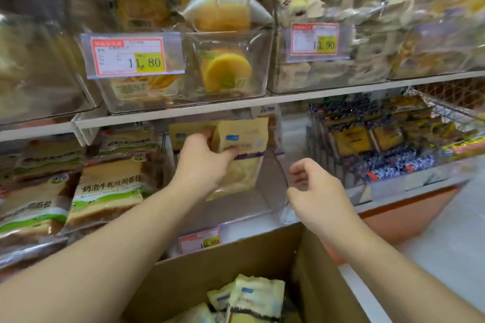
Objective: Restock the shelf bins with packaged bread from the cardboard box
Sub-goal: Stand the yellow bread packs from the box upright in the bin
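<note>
nearest me, the box (236, 270) is cut off by the bottom edge, its open top showing a few pale packs (257, 296) like the one i hold; how many lie deeper is hidden. just beyond its far wall, a price tag (199, 240) is half covered by that wall. my right hand (319, 195) hovers by the clear bin's (275, 181) right front edge, fingers loosely curled, grasping nothing. my left hand (200, 162) reaches into the bin, gripping a bread pack (241, 155) upright; my fingers cover its left side. the bin has room right of the pack. farther up, the top shelf's bins are blurred.
</note>
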